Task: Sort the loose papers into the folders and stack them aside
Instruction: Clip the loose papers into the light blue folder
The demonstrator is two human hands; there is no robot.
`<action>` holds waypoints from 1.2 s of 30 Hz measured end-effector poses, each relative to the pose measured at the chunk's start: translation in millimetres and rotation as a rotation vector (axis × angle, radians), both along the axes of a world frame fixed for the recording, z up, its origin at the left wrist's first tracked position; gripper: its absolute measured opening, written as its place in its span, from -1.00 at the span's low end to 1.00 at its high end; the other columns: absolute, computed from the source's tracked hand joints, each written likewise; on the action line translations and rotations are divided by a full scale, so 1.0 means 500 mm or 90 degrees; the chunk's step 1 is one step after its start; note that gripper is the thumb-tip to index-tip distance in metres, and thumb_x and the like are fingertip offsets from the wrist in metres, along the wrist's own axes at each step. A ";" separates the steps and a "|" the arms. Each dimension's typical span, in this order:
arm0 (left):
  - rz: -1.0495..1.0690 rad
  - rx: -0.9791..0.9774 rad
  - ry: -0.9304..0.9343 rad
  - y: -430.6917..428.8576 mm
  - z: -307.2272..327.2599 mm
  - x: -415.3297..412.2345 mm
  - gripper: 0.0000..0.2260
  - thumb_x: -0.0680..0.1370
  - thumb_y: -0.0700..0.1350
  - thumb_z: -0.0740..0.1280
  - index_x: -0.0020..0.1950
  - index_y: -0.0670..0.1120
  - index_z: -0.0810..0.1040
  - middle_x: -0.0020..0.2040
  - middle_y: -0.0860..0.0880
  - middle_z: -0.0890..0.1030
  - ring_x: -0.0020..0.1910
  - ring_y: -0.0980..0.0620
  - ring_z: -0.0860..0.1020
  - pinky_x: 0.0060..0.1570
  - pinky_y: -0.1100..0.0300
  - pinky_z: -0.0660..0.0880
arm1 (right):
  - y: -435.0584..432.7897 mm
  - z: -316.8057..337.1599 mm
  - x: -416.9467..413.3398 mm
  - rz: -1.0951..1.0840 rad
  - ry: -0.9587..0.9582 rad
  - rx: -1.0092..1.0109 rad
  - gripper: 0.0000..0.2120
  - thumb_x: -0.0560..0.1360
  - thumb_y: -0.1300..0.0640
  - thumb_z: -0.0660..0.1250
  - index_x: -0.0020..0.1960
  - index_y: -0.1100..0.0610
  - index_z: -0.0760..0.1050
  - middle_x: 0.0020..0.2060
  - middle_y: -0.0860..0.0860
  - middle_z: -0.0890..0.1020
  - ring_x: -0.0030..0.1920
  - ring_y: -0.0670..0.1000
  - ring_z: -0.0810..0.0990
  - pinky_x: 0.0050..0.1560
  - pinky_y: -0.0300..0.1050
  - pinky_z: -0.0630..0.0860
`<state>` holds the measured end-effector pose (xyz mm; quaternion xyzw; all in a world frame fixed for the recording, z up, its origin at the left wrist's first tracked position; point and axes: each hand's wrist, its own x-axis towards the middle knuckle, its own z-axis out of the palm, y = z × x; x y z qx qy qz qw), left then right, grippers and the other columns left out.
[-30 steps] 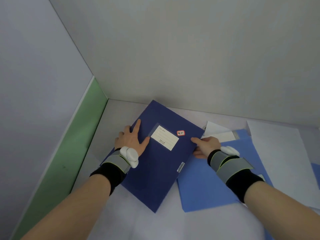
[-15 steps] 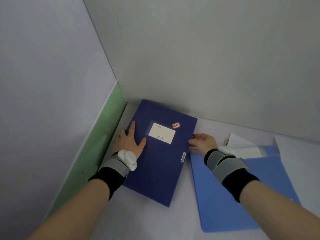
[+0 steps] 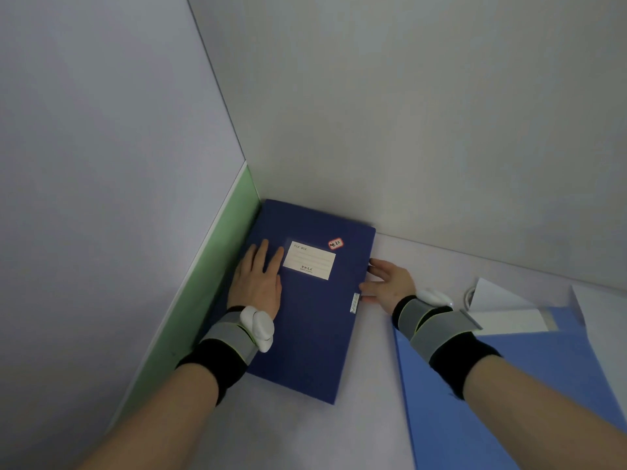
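A dark blue file box with a white label and a small red sticker lies flat in the far left corner of the desk, against the green strip and the back wall. My left hand rests flat on its cover, fingers straight. My right hand touches the box's right edge with its fingers extended. A light blue folder lies at the right under my right forearm, with white papers at its top edge.
A green strip runs along the left wall at desk height. Grey walls close the corner on the left and at the back. A white desk surface lies in front. Another white sheet lies at the far right.
The dark blue file box has slid left and back into the corner and turned squarer to the walls, both hands moving with it. The view has swung left with them.
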<state>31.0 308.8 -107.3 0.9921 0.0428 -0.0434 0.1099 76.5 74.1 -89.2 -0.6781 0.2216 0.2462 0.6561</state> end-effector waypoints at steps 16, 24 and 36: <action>-0.015 -0.008 0.052 -0.027 0.025 0.020 -0.46 0.56 -0.21 0.11 0.52 -0.11 0.04 0.55 -0.12 0.07 0.54 -0.12 0.03 0.51 -0.06 0.04 | 0.000 0.011 -0.011 0.119 -0.031 -0.066 -0.36 0.44 0.42 0.32 0.46 0.16 0.23 0.41 0.14 0.35 0.28 0.21 0.50 0.12 0.08 0.54; -0.147 -0.092 0.047 -0.186 0.091 0.023 -0.53 0.58 -0.16 0.14 0.49 -0.03 0.16 0.53 -0.09 0.17 0.50 -0.07 0.17 0.47 0.09 0.14 | -0.101 0.048 -0.062 0.145 -0.079 -0.186 -0.51 0.42 0.29 0.39 0.33 0.13 0.40 0.26 0.11 0.51 0.11 0.05 0.52 0.19 0.09 0.54; -0.349 -0.113 0.158 -0.500 0.074 -0.062 -0.46 0.54 -0.09 0.20 0.49 -0.06 0.13 0.54 -0.08 0.13 0.53 -0.05 0.08 0.51 0.12 0.05 | -0.360 0.083 -0.198 0.131 -0.107 -0.337 -0.43 0.39 0.11 0.47 0.35 0.06 0.37 0.27 0.03 0.50 0.22 0.04 0.50 0.04 -0.19 0.41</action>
